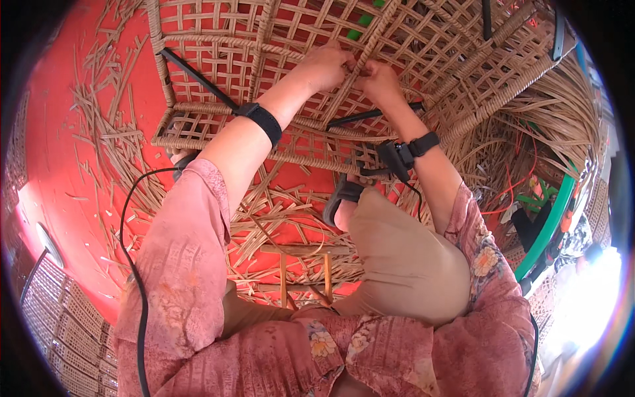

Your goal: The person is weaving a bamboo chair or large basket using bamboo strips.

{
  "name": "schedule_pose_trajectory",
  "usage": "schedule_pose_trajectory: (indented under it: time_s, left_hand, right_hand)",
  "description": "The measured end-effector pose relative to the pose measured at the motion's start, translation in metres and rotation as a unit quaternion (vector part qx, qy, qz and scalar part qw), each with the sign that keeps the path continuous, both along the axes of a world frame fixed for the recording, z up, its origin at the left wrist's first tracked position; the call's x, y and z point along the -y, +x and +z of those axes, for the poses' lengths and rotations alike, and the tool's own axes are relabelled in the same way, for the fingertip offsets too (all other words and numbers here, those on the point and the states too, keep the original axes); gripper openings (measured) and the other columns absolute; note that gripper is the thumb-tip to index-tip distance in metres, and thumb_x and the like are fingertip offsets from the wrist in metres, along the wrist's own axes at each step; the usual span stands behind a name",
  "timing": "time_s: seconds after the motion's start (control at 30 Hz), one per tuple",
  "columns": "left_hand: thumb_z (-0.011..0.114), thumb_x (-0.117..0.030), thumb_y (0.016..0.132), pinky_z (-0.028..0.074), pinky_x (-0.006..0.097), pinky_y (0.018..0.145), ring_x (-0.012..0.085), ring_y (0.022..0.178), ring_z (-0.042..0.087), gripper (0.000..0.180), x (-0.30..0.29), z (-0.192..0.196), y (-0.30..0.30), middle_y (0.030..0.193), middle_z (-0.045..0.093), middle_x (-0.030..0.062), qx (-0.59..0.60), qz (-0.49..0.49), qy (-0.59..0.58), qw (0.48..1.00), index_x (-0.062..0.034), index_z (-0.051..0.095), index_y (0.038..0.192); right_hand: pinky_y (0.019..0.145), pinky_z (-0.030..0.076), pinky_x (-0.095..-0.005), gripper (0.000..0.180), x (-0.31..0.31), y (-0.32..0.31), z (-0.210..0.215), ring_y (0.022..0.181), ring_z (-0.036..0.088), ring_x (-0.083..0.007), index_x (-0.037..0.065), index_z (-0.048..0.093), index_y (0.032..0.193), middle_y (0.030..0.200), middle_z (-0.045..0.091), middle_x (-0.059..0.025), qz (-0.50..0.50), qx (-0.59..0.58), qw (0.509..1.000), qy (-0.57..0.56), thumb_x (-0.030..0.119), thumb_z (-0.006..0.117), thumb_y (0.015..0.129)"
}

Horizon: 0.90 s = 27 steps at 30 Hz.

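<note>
A large open-weave wicker frame (pixel 256 73) spreads across the upper part of the view, with cord-wrapped ribs and edges. My left hand (pixel 327 66) reaches over it from the lower left, its fingers curled in at a slanting wrapped rib (pixel 380 30). On the other side of that rib, close by, is my right hand (pixel 380 82), its fingers also bent together against the weave. Both hands look pinched closed, but whatever lies between the fingertips is too small or hidden to name. Black bars (pixel 200 78) cross the wicker on either side of my arms.
Loose cane strips (pixel 119 112) litter the red floor (pixel 53 132). A thick bundle of long strips (pixel 562 106) lies at the right, near a green curved rim (pixel 550 228). A small wooden stool (pixel 327 274) shows between my legs. Another woven piece (pixel 66 324) stands at lower left.
</note>
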<state>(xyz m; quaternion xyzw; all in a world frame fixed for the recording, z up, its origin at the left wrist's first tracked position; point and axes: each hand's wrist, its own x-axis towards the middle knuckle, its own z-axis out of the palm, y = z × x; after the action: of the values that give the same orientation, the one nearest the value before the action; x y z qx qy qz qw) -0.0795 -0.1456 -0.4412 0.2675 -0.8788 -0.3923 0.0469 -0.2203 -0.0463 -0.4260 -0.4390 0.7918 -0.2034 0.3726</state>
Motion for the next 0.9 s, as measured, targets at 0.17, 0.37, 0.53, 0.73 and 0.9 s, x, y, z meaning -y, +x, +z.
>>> schedule_pose_trajectory:
  time_s: [0.17,0.37,0.53,0.73,0.9]
  left_hand:
    - [0.056,-0.006,0.083,0.046,0.039,0.081,0.0321,0.094,0.057,0.020,-0.016,-0.002,0.021,0.095,0.055,0.0136,-0.187,0.061,-0.049,0.979,-0.0077,0.062,0.101]
    - [0.058,-0.011,0.085,0.047,0.036,0.077,0.0329,0.092,0.057,0.019,-0.055,-0.008,0.052,0.096,0.055,0.0164,-0.103,0.172,0.078,0.977,-0.0044,0.060,0.102]
    - [0.061,-0.025,0.084,0.041,0.046,0.090,0.0407,0.106,0.050,0.030,-0.063,-0.028,0.026,0.104,0.055,0.0258,-0.114,0.198,0.265,0.937,-0.0022,0.061,0.103]
    - [0.054,-0.032,0.088,0.047,0.042,0.072,0.0373,0.086,0.059,0.032,-0.066,0.017,0.026,0.085,0.061,0.0195,-0.056,0.116,-0.059,0.990,-0.0019,0.062,0.091]
    - [0.060,-0.019,0.078,0.050,0.044,0.052,0.0359,0.061,0.063,0.012,-0.110,0.083,0.047,0.063,0.062,0.0156,-0.002,-0.140,0.047,0.989,-0.0070,0.061,0.078]
  right_hand:
    - [0.051,0.036,-0.0345,0.017,0.003,-0.005,-0.002,0.054,0.047,-0.0159,0.002,0.065,0.087,0.060,0.052,-0.0069,0.002,0.028,0.999,0.023,0.007,0.060,0.072]
    - [0.060,0.040,-0.0296,0.034,0.009,-0.007,-0.001,0.065,0.048,-0.0103,0.004,0.064,0.108,0.075,0.056,-0.0001,-0.020,0.202,0.978,0.050,0.005,0.057,0.075]
    - [0.083,0.039,-0.0289,0.035,0.005,-0.006,0.001,0.090,0.050,-0.0133,0.004,0.060,0.116,0.102,0.057,-0.0019,-0.051,0.253,0.966,0.030,0.008,0.051,0.082]
    - [0.089,0.041,-0.0313,0.035,0.000,-0.015,-0.002,0.097,0.058,-0.0198,0.002,0.060,0.112,0.100,0.063,-0.0087,-0.057,0.161,0.985,-0.014,0.023,0.057,0.084]
    - [0.080,0.048,-0.0346,0.044,-0.011,0.018,0.032,0.090,0.063,-0.0245,-0.002,0.059,0.106,0.093,0.066,-0.0161,-0.099,-0.017,0.986,-0.134,0.033,0.064,0.081]
